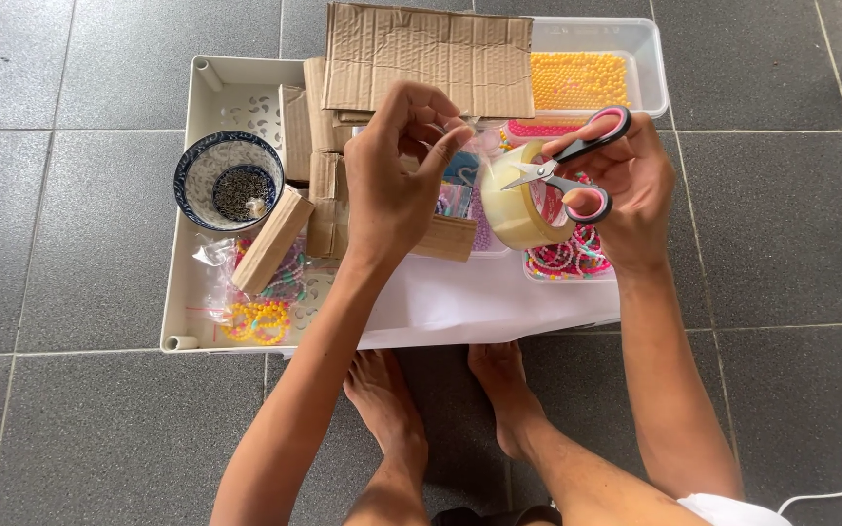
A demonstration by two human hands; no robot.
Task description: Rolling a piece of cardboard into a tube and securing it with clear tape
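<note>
Sitting barefoot on grey tile floor (70, 429), white tray (179, 292) ahead. Left hand (397, 180) fingers pinched on clear tape end, right hand (626, 185) gripping pink scissors (577, 161) plus tape roll (518, 209), above tray middle. Patterned bowl (228, 180) by left edge, cardboard (431, 54) at far edge.

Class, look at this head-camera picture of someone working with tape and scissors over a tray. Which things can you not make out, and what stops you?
- Head view: what the left hand pinches; its fingers cover it.
- Scissors blade tips: blurred against the tape roll.
- Bowl contents: too small to identify.
- Clear bin of yellow beads: partly behind the cardboard sheet.
- Trays under the hands: mostly covered.
</note>
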